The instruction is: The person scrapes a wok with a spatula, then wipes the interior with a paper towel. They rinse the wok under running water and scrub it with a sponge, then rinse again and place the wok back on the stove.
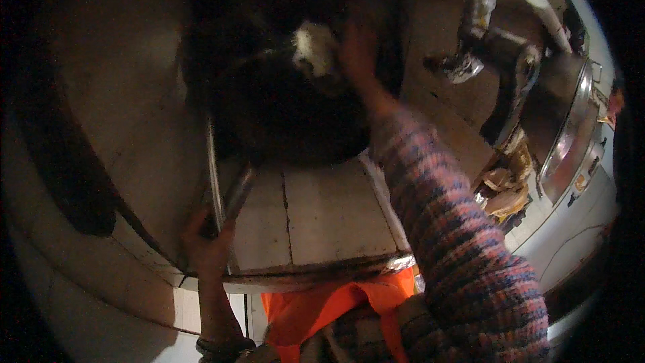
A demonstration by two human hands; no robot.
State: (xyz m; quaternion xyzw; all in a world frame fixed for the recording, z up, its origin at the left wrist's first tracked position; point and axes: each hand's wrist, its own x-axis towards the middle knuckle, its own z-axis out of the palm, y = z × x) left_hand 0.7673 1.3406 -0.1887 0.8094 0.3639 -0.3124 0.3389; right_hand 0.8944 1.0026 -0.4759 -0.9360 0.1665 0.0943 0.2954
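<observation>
A dark round pan, seemingly a wok [297, 121], sits over a dark recess in white tiles; its outline is hard to make out in the gloom. Its slim handle [241, 189] points towards me on the left, and my left hand [209, 244] grips the end of it. My right hand [359, 50] reaches over the far right part of the wok, blurred and in shadow. Just left of its fingers is a whitish lump [312, 50], too blurred to name. Whether those fingers touch or hold it cannot be seen.
White tiles [322, 217] form the ledge before me. On the right, a pipe [478, 5] comes down beside a dark bent metal fitting [514, 75]. Beyond stands a large metal pot [564, 131], with crumpled brownish scraps [504, 191] near it. An orange apron or bag [327, 307] hangs at my front.
</observation>
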